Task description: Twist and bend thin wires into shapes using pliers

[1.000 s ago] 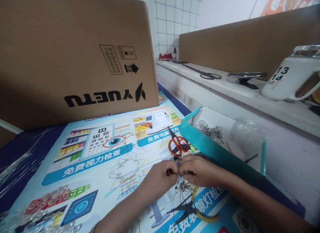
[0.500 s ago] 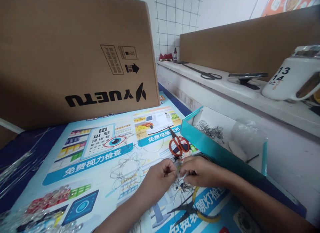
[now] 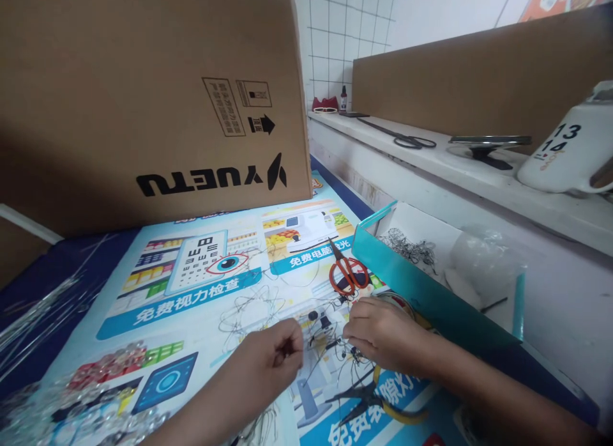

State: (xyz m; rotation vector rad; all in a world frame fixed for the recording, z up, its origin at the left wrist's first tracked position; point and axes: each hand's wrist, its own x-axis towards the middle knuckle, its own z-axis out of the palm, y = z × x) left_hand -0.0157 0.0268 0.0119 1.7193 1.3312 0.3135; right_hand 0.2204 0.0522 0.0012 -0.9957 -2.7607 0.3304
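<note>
My left hand (image 3: pixel 275 356) is closed, thumb against the curled fingers; whatever it pinches is too small to make out. To its right, my right hand (image 3: pixel 378 334) is also closed, fingertips pointing left and their contents hidden. Dark thin wires (image 3: pixel 352 366) and a small black round piece (image 3: pixel 313 315) lie on the printed sheet between the hands. Orange-handled scissors (image 3: pixel 348 276) rest just beyond my right hand. Pliers with yellow handles (image 3: pixel 373 398) lie below it, jaws apart. A loose tangle of thin wire (image 3: pixel 249 315) spreads beyond my left hand.
A teal box (image 3: pixel 412 280) at the right holds tangled wire and a clear plastic bag. Clear beads (image 3: pixel 105 401) cover the lower left. A large cardboard box (image 3: pixel 158 114) stands at the back. The white ledge (image 3: pixel 445 158) carries a mug (image 3: pixel 565 149) and long scissors.
My hands have moved apart: the left went left and slightly down, while the right stays near the scissors. The view has shifted a little, and more wire shows between the hands.
</note>
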